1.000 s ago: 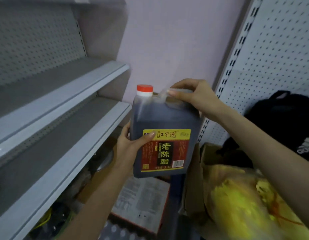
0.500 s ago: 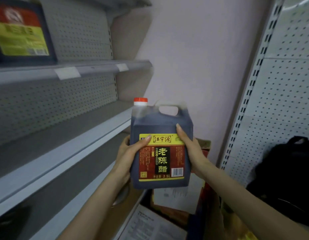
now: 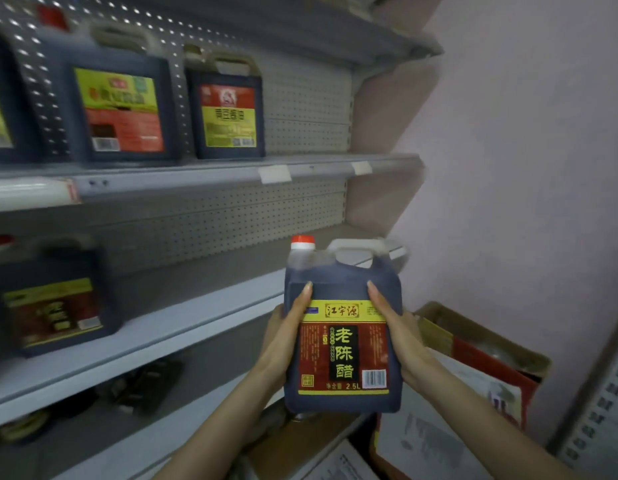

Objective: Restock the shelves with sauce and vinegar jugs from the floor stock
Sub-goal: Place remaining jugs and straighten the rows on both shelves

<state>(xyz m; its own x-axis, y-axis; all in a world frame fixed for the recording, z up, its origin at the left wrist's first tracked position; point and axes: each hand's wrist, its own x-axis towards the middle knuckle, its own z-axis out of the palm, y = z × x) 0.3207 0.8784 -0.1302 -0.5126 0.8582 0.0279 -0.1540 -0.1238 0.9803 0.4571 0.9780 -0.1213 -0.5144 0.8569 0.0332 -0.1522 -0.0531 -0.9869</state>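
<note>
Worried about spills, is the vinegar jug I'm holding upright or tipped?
Upright. The vinegar jug has its red cap on top and label reading level, held between left hand and right hand.

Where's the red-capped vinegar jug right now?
The jug is lower centre in the head view, gripped by left hand and right hand, between the shelf and the cardboard box.

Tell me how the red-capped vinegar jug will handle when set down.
Probably heavy: the vinegar jug looks full to its shoulder, and the left hand and right hand both grip it. Its boxy, flat-sided body should stand steadily, not roll.
</note>
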